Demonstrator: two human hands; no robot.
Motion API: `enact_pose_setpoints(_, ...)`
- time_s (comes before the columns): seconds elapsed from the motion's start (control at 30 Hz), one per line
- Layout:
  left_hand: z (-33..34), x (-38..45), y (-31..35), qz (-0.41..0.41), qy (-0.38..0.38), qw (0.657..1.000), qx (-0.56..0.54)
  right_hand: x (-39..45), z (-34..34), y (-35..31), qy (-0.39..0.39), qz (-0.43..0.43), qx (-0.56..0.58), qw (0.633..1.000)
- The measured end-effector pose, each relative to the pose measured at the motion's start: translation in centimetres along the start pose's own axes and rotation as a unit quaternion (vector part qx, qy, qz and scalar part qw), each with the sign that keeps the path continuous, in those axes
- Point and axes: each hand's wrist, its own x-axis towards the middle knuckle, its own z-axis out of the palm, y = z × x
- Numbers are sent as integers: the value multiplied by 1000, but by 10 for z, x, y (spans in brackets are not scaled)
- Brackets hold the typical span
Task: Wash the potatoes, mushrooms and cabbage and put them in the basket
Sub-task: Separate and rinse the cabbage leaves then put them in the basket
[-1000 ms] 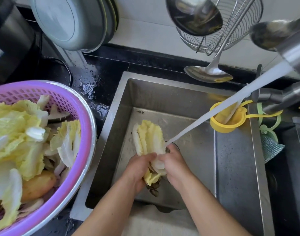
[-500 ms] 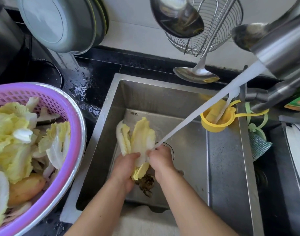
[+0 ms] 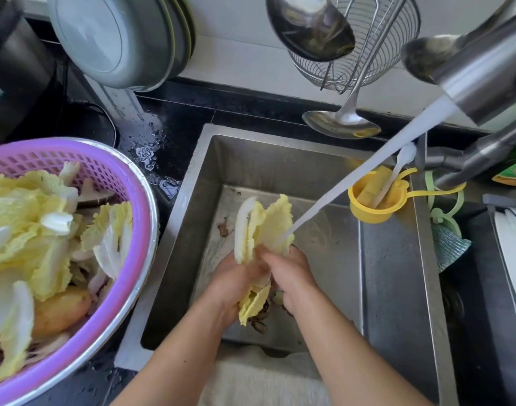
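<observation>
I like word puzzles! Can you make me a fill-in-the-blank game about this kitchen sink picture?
1. Both hands, left hand and right hand, hold cabbage leaves under running ____.
2. The basket with washed cabbage is coloured ____.
3. The yellow cup hangs inside the ____.
4. A potato lies in the ____.

Missing words: water; purple; sink; basket

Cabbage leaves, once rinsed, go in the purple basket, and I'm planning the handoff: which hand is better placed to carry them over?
Probably the left hand: it grips the cabbage leaves on the side nearer the purple basket.
</observation>
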Motion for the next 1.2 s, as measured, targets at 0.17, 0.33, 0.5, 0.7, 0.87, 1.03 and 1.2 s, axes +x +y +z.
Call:
enact_pose_setpoints(0.17,-3,-1,2,-81,-3,988,-133,6,-4,7,35,-2,-9,999)
enact_pose_setpoints(0.33,0,0,2,-88,10,981,-174,9,-4,8,77,-48,-48,995)
enact_pose_setpoints(0.5,-3,0,2,-56,-15,988,-141,5,-3,2,44,-32,19,998)
enact_pose_setpoints(0.7,-5,-2,6,-53,-57,983,-164,-1,-13,-12,-139,17,68,988)
enact_pose_setpoints(0.87,-3,-3,8,-44,-67,982,-173,11,-32,-19,-174,35,80,981)
enact_pose_setpoints(1.03,4,1,3,102,85,988,82,13,-20,-11,-102,-15,22,994)
enact_pose_setpoints(1.2,4,2,-3,131,147,967,164,22,-12,5,-15,39,98,994)
